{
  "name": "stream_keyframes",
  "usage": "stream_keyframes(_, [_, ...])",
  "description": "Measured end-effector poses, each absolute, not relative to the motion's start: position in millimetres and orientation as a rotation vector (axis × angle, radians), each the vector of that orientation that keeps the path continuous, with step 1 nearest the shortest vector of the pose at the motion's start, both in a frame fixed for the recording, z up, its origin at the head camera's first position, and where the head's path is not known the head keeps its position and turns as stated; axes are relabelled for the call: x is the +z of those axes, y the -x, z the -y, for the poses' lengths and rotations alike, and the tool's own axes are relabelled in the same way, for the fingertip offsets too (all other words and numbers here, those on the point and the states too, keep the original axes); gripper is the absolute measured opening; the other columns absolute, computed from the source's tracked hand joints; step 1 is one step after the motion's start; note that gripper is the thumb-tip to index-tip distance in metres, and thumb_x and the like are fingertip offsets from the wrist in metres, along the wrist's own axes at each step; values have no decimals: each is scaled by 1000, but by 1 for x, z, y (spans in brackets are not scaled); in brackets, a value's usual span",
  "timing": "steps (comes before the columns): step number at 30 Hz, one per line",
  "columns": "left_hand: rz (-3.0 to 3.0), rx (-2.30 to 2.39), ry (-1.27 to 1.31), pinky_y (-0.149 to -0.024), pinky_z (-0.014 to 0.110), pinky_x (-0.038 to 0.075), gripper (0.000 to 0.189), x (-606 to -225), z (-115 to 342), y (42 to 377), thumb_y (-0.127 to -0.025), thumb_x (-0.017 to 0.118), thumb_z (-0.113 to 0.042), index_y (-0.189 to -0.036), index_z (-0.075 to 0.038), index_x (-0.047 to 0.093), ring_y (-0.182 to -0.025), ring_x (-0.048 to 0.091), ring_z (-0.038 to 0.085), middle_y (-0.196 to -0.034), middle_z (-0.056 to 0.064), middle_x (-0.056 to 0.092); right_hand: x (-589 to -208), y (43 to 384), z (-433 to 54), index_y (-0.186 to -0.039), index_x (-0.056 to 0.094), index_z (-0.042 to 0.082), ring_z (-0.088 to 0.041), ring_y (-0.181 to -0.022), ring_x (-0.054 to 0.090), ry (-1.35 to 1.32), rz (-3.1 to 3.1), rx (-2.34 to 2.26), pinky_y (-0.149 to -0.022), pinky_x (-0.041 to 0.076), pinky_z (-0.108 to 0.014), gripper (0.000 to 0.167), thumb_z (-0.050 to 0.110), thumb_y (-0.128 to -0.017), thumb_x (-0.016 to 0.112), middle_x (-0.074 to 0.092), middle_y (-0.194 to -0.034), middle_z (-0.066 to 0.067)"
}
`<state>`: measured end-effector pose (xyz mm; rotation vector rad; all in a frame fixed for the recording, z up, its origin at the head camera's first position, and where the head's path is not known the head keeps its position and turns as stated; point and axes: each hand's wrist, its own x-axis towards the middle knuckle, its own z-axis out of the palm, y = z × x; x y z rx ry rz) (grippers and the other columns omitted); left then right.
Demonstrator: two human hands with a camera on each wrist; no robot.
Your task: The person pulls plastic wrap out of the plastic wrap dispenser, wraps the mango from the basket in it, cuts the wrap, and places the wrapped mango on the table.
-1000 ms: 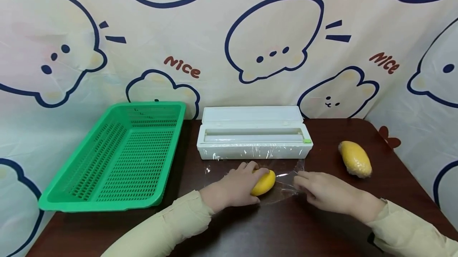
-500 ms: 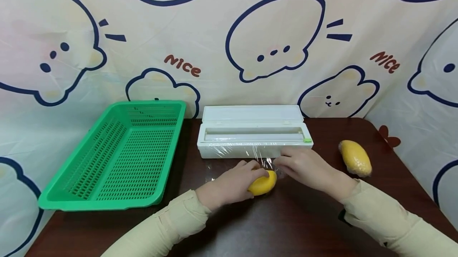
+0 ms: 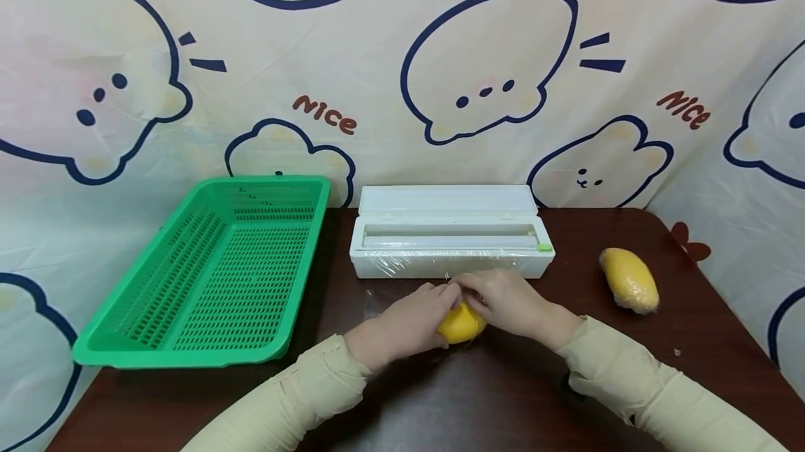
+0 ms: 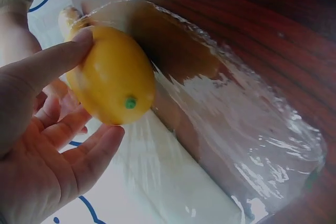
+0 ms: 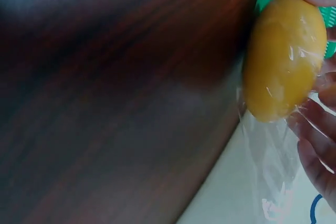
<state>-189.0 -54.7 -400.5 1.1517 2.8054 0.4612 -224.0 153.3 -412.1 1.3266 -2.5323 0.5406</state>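
Observation:
A smooth yellow oval fruit [image 3: 462, 326] with a green stem end sits in front of the white box. My left hand [image 3: 407, 323] grips it from the left, its thumb [image 4: 81, 44] on top and fingertips at the lower side in the left wrist view. Clear plastic wrap [image 4: 252, 145] spreads from the box to the fruit and lies over part of it. At the fruit's right end, my right hand [image 3: 506, 302] pinches the wrap, fingers and thumb [image 5: 315, 169] close together in the right wrist view. In the head view both hands' fingertips meet over the fruit.
The white wrap box [image 3: 453, 265] stands behind the hands, lid raised, roll inside, film hanging over its front. A green perforated basket [image 3: 302, 270] is at left. A second yellow fruit [image 3: 629, 281], wrapped in film, lies at right on the dark wooden table [image 3: 490, 403].
My right hand has moved left and inward with the wrap, from right of the fruit to its right end against my left hand. My left hand stays on the fruit.

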Motion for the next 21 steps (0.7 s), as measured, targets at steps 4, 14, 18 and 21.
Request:
stream_keyframes(4, [-2805, 480, -1142, -84, 29, 50, 51, -402, 57, 190, -75, 93, -16, -101, -14, 49, -99, 57, 22, -105, -2, 58, -416, 220, -153, -115, 69, 6, -12, -86, 66, -1300, 2595, 600, -74, 57, -33, 21, 3, -94, 69, 72, -101, -2])
stream_keyframes(14, [-2783, 549, -1161, -86, 27, 50, 41, -403, 62, 189, -79, 90, -16, -97, -12, 54, -96, 58, 19, -108, 3, 59, -425, 214, -155, -108, 70, 9, -16, -95, 65, -1247, 2623, 606, -83, 56, -38, 12, 6, -97, 67, 69, -103, -1])
stream_keyframes(18, [-2776, 604, -1132, -84, 27, 51, 40, -402, 68, 188, -80, 90, -15, -99, -11, 55, -93, 59, 18, -109, 4, 59, -426, 214, -156, -112, 71, 6, -18, -100, 65, -1263, 2622, 581, -87, 55, -40, 14, 8, -99, 65, 69, -107, -3])
stream_keyframes(21, [-2767, 638, -1090, -84, 28, 52, 39, -402, 77, 187, -81, 89, -13, -105, -10, 57, -93, 60, 18, -114, 5, 59, -427, 215, -157, -115, 71, 4, -20, -101, 65, -1267, 2636, 559, -88, 55, -40, 18, 11, -100, 65, 69, -110, -4])
